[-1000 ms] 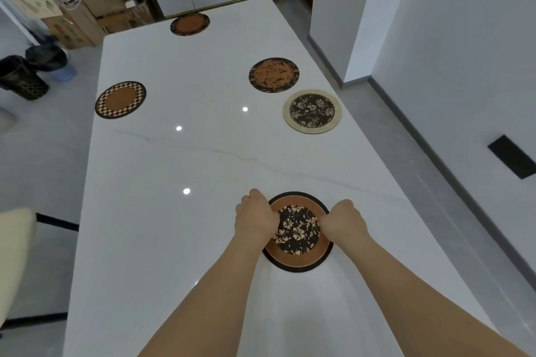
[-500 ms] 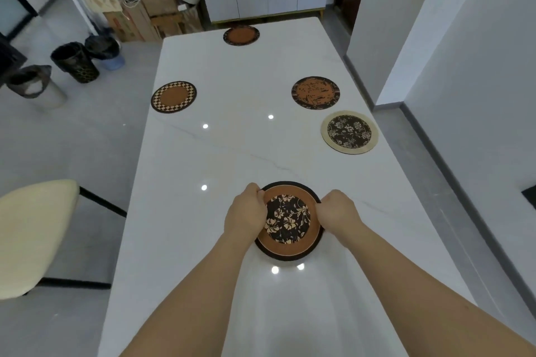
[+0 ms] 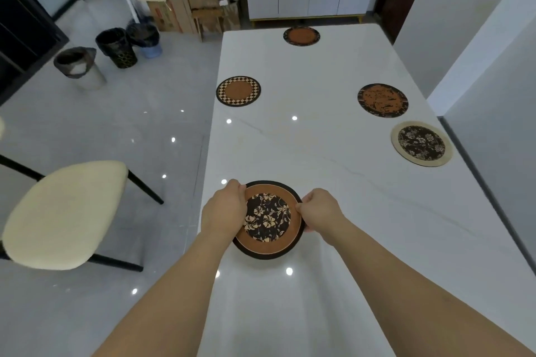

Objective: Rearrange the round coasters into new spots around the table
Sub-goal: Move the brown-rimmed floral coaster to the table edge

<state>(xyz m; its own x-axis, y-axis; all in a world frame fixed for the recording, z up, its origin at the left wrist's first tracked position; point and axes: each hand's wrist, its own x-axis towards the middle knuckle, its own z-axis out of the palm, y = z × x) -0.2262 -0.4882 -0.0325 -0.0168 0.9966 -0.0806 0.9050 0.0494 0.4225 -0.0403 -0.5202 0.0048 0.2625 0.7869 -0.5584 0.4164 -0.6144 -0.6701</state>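
Note:
A round coaster with a black flowered centre and a brown ring (image 3: 268, 219) sits near the left edge of the white table (image 3: 333, 197). My left hand (image 3: 223, 207) grips its left rim and my right hand (image 3: 319, 209) pinches its right rim. Further off lie a checker-rimmed coaster (image 3: 238, 91) at the left edge, a plain brown coaster (image 3: 301, 36) at the far end, a brown and black patterned coaster (image 3: 383, 100) to the right, and a beige-rimmed flowered coaster (image 3: 421, 143) by the right edge.
A cream-seated chair (image 3: 63, 211) stands on the floor left of the table. Several bins (image 3: 116, 48) and cardboard boxes (image 3: 185, 6) stand at the back left. A white wall (image 3: 478, 38) runs close along the table's right side.
The flowered coaster, held by both hands, has moved left across the table toward its left edge. The view has swung left, showing the chair and floor.

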